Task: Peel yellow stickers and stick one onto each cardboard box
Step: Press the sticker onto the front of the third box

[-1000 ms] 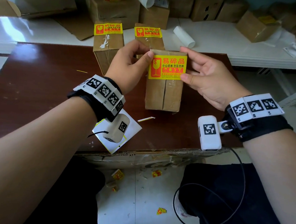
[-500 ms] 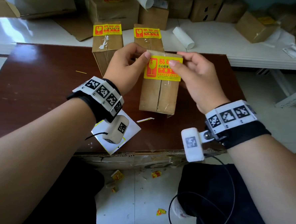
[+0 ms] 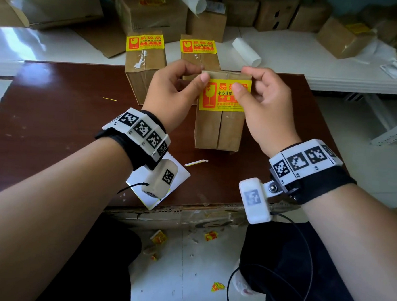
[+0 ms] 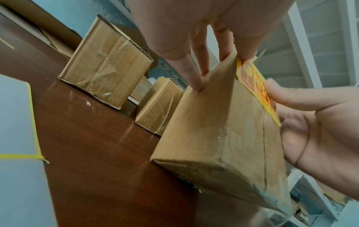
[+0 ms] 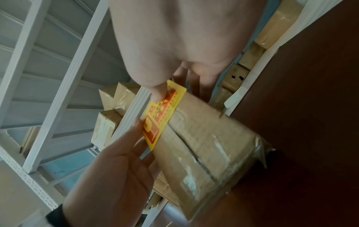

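A taped cardboard box stands upright mid-table with a yellow sticker across the top of its front face. My left hand grips the box's upper left corner, thumb on the sticker's corner. My right hand holds the upper right corner, its thumb pressing the sticker and its fingers behind the box. The left wrist view shows the box and sticker edge-on. The right wrist view shows the thumb on the sticker. Two stickered boxes stand behind.
A white backing sheet lies under my left wrist near the front edge of the brown table, with a paper strip beside it. Behind are a white paper roll and piled cartons. Sticker scraps litter the floor.
My right hand has come in from the sticker's right edge, and its thumb now presses on the sticker's face. The box has shifted slightly left. My left hand keeps its grip.
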Available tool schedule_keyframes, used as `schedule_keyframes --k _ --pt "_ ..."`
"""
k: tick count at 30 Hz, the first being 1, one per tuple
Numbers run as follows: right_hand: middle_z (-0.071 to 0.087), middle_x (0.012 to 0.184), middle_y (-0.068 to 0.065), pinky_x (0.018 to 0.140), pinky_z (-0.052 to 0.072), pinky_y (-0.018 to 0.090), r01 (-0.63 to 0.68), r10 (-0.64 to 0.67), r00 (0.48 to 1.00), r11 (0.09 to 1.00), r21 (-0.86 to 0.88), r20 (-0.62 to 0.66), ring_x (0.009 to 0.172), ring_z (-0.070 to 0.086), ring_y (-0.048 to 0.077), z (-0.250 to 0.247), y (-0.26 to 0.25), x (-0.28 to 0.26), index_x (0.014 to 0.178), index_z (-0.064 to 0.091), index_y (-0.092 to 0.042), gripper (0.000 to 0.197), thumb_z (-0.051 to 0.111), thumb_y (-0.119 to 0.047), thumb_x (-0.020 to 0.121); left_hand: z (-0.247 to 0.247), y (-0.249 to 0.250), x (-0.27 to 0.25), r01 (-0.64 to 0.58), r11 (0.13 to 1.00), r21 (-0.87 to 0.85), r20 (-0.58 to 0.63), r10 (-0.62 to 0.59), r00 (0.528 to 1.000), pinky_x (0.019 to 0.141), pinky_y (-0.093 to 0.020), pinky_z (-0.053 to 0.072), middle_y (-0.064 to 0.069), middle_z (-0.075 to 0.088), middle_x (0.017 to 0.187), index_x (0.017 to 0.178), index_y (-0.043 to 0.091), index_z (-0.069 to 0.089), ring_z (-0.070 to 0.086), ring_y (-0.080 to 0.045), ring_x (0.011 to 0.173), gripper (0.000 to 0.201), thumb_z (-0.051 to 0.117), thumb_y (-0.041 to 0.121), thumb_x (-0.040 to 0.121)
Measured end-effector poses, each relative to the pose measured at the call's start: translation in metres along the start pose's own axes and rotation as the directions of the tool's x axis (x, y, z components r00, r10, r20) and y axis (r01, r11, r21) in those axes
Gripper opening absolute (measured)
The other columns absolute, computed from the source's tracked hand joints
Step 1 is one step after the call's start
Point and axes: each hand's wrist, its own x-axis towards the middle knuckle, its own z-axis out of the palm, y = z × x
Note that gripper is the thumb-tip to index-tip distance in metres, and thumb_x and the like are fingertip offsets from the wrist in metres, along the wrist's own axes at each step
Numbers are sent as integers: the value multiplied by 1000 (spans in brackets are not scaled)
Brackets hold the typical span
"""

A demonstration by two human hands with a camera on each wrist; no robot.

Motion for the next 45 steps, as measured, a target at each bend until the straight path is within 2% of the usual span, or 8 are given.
schedule_keyframes --k 3,8,12,17,20,25,29,45 --pt "76 127 12 96 61 29 -28 27 999 999 42 23 117 75 14 -3 1 4 138 63 -11 32 64 -10 106 0 -1 1 2 1000 -7 6 -2 1000 76 -45 63 -16 76 109 100 19 70 70 -15 86 14 65 32 101" --pt "75 130 12 94 59 28 -72 67 996 993 90 58 119 75 17 -5 0 4 141 62 -12 34 55 -7 108 -3 -2 1 23 998 -62 37 -20 999 84 -60 63 -19 74 118 103 24 70 73 -40 104 12 64 34 100" --pt "77 120 1 92 58 23 -61 60 998 997 47 25 111 75 6 -6 -5 1 135 66 -14 28 55 -9 109 -4 -3 1 -6 998 -55 31 8 999 88 -60 61 -9 75 123 105 26 71 73 -35 109 12 63 34 100" --pt "77 123 5 97 64 39 33 -33 999 998 -47 -2 115 76 12 -1 -5 -4 130 63 -17 39 78 -35 97 0 3 -2 19 998 -58 23 -18 1000 78 -49 64 -7 77 114 97 28 68 73 -14 91 9 69 37 98" --pt "78 119 5 98 64 41 29 -29 1000 998 -47 5 112 76 12 1 -5 -4 127 64 -19 28 71 -23 101 2 7 -5 32 999 -35 21 -31 999 77 -37 64 7 75 107 96 27 62 76 -11 90 22 82 35 90" --pt "79 113 4 93 64 37 -25 24 1000 1000 18 12 107 78 15 0 -6 -1 128 65 -16 26 58 -11 103 0 3 -2 11 1000 -19 23 -10 1000 83 -47 65 2 76 117 95 31 63 77 -22 100 17 78 35 92" --pt "78 110 -4 88 60 25 -51 50 999 998 24 14 104 77 7 -3 -7 -1 130 65 -12 28 53 -3 107 -1 2 -1 22 997 -80 31 -19 999 73 -29 60 -6 74 126 97 23 65 72 -14 94 5 67 27 99" --pt "77 114 -2 88 56 22 -92 91 995 996 7 46 101 74 1 -5 -4 4 136 61 -11 38 44 4 107 -10 -4 2 118 977 -178 153 -91 984 84 -29 60 -12 71 117 131 1 61 73 -15 103 28 58 3 104"
